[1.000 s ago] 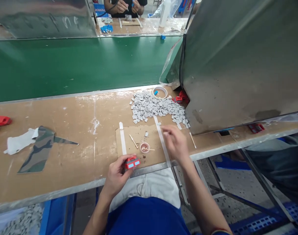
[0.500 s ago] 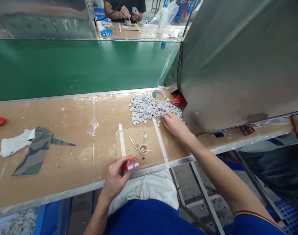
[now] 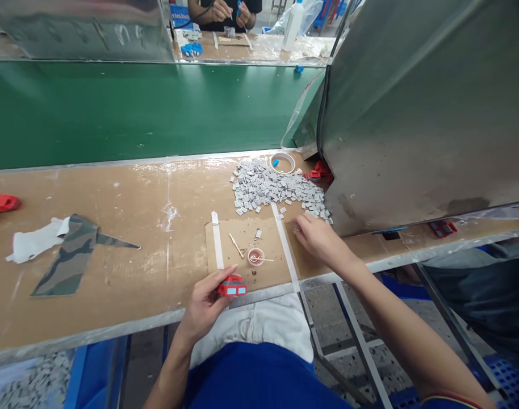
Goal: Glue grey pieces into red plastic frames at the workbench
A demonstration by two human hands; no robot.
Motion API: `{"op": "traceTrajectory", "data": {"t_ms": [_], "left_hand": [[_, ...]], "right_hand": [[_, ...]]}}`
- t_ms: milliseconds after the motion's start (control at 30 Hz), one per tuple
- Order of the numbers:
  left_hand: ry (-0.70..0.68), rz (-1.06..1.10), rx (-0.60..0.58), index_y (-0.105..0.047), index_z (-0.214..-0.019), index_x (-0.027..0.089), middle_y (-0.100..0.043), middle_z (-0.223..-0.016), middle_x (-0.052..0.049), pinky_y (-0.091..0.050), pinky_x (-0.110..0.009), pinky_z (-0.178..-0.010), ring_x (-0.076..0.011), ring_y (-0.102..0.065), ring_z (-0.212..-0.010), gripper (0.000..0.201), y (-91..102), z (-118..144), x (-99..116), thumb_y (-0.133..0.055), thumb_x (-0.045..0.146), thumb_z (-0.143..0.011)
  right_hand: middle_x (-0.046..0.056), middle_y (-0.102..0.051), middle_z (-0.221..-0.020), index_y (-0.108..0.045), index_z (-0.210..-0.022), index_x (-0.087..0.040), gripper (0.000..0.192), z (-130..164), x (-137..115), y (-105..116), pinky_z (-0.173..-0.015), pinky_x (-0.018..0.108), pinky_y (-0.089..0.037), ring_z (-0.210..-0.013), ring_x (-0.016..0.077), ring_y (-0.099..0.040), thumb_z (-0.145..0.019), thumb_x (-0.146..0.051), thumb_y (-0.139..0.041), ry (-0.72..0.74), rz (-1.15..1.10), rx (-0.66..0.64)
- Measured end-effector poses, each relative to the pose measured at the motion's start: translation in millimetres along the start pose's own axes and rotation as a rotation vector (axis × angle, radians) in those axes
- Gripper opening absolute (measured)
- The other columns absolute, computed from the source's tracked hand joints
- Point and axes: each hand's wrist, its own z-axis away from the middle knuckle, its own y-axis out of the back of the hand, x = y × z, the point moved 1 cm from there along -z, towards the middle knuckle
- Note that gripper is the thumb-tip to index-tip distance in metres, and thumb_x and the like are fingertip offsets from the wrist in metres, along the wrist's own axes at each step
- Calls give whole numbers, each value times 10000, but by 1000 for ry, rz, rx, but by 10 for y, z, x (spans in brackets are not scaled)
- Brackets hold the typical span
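Note:
My left hand (image 3: 204,301) grips a red toy vehicle (image 3: 233,286) with pale blue windows, at the front edge of the cardboard sheet (image 3: 225,227). Just in front of the pile of small grey tiles (image 3: 263,182), my right hand (image 3: 321,236) has its fingers pinched together. What they hold, if anything, is too small to make out. On the cardboard stands a small cup (image 3: 256,257) of reddish-brown stuff with a thin stick across it. Beside the cup lie a pale stick (image 3: 236,245) and a single grey tile (image 3: 258,233).
A tape roll (image 3: 282,163) lies behind the pile, near red toy parts (image 3: 319,172). A metal panel (image 3: 421,125) rises on the right. Camouflage cloth (image 3: 70,255) and red vehicles (image 3: 1,201) are at left. Past the green belt (image 3: 149,108), another person's hands (image 3: 231,11) work.
My right hand has drawn back from the pile toward me, fingers pinched. My left hand still holds the red toy vehicle, now turned slightly. The view has shifted a little.

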Motion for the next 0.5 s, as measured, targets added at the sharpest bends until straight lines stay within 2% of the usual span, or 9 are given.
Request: {"op": "traceTrajectory", "data": {"t_ms": [133, 233, 300, 400, 433, 500], "left_hand": [[77, 143, 22, -682, -1359, 241, -830, -1142, -85, -634, -254, -845, -189, -800, -963, 499, -25, 14, -1, -739, 98, -884], [86, 203, 16, -712, -1248, 225, -829, -1136, -97, -630, -251, -847, -199, -800, -991, 366, -30, 11, 14, -757, 138, -895], [67, 197, -5, -742, -1177, 210, -831, -1128, -108, -630, -257, -862, -213, -800, -1015, 278, -26, 4, 27, -763, 169, -903], [35, 162, -18, -769, -1168, 213, -840, -1115, -104, -626, -255, -880, -213, -807, -1008, 262, -13, -3, 39, -774, 205, -906], [33, 150, -20, -773, -1177, 215, -843, -1108, -101, -626, -255, -883, -212, -810, -1001, 268, -9, -3, 40, -776, 216, -909], [44, 131, -29, -781, -1190, 212, -850, -1087, -101, -631, -259, -875, -216, -818, -979, 280, -4, 0, 39, -779, 240, -911]], "right_hand": [[99, -737, -949, -655, -934, -185, 78, -76, -41, -79, -756, 317, -470, -867, 257, -682, -943, -113, -626, -25, -88, 34], [78, -753, -894, -660, -893, -193, 73, -54, -12, -82, -734, 320, -499, -811, 241, -699, -964, -186, -650, -66, -164, 83], [68, -752, -855, -670, -868, -197, 99, 56, -60, -23, -707, 325, -514, -763, 233, -698, -962, -223, -661, -106, -289, 189], [56, -750, -854, -704, -896, -213, 85, 333, -380, 102, -679, 313, -536, -752, 216, -699, -968, -238, -665, -128, -583, 360], [52, -750, -871, -714, -923, -222, 82, 428, -552, 128, -681, 303, -543, -772, 208, -704, -981, -230, -656, -109, -679, 357], [41, -747, -869, -725, -953, -234, 103, 577, -932, 129, -687, 285, -551, -782, 191, -706, -998, -197, -639, -9, -853, 264]]}}
